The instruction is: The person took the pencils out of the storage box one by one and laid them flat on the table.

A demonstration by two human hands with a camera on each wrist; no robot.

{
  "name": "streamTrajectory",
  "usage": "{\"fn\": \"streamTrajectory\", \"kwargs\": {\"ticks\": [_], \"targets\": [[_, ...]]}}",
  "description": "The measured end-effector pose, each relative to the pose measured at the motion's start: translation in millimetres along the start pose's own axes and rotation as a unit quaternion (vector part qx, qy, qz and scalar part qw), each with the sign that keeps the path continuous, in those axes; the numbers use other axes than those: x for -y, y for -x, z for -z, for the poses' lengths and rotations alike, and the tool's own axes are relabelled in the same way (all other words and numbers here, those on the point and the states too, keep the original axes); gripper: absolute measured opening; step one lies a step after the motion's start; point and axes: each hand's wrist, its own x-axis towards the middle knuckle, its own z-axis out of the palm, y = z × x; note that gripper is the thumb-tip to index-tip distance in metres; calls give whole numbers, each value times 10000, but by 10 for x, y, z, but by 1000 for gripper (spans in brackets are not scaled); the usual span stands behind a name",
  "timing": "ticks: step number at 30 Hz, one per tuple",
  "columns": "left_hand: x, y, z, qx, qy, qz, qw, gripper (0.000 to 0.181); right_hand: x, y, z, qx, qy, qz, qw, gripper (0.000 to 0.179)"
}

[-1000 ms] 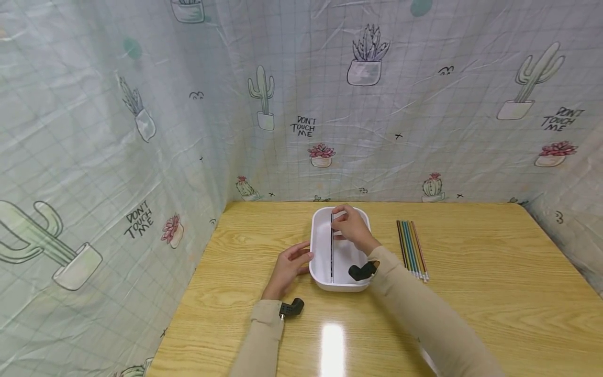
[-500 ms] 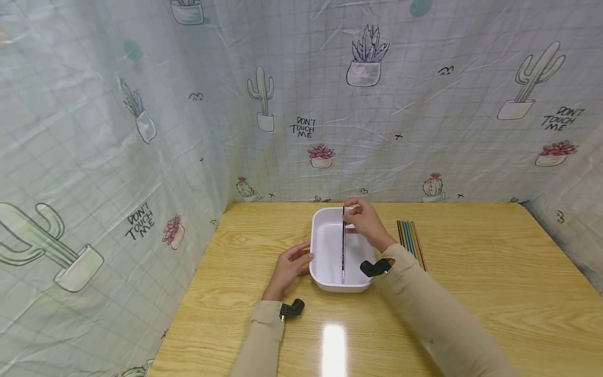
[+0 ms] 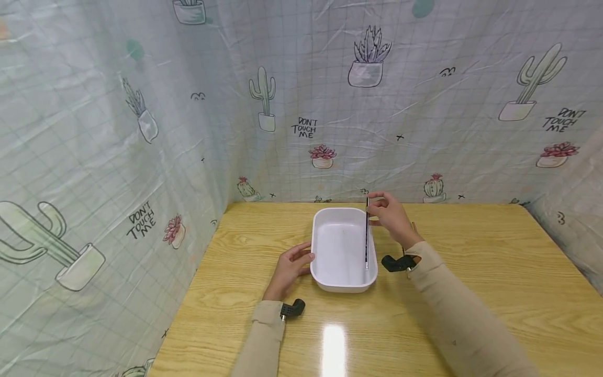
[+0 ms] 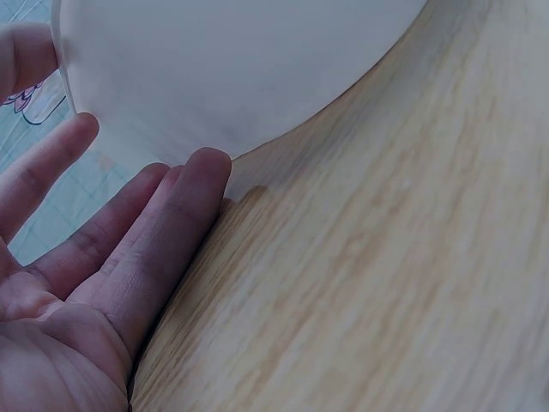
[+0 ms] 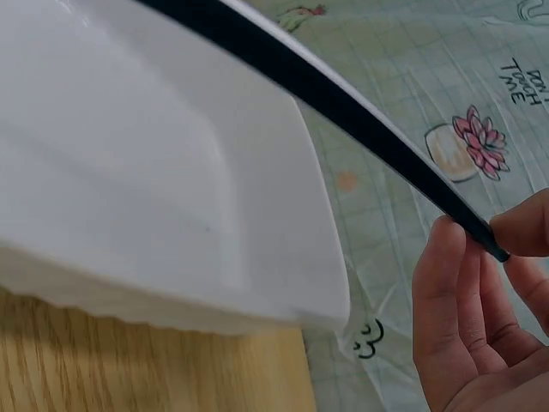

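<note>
My right hand point(image 3: 391, 217) pinches a black pencil point(image 3: 367, 235) near its far end, between thumb and fingertips. The pencil slants over the right side of a white rectangular basin point(image 3: 339, 283), its pale near end above the inside. In the right wrist view the dark pencil point(image 5: 343, 120) runs from the fingertips across the basin's corner. At the basin's left wall, my left hand point(image 3: 288, 267) touches the outside with its fingertips. Its fingers point(image 4: 202, 184) are extended and spread against the white wall point(image 4: 214, 77) in the left wrist view.
Several coloured pencils lie right of the basin; the right wrist and sleeve hide most of them, and one reddish end point(image 3: 414, 227) shows. A wood-grain table point(image 3: 264, 225) bears everything. Behind and at the left hangs a cactus-print cloth point(image 3: 282, 173).
My right hand has lifted the black pencil and carried it rightward from the basin's middle to its right side. The left hand and basin stay put. My right arm now covers most coloured pencils.
</note>
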Motion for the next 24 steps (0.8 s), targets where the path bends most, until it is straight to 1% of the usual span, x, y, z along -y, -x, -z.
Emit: {"fn": "streamTrajectory", "kwargs": {"ticks": [2,8,12,15,19,22,24], "targets": [[-1,2,0,16,-25,8,10000,48,-19,10,61,-40,70,15,10000,43],[-10,10,-3,13,-38,26,10000,47,-59,53,212,-142,48,23,9999,46],[-16,8,-4,-2,-2,12,10000,47,-92,70,327,-207,66,9,9998,45],[-13,-1,1,2,-38,-31,10000,48,-94,98,417,-221,65,-102,9997,43],[0,-12,11,39,-117,-76,9999,50,-197,97,545,-255,52,-86,9996,40],[-1,-12,11,48,-152,-58,9999,50,-305,87,630,-321,132,-6,9994,38],[-1,-13,9,60,-149,-46,9999,50,-333,100,675,-368,145,-19,9992,37]]}}
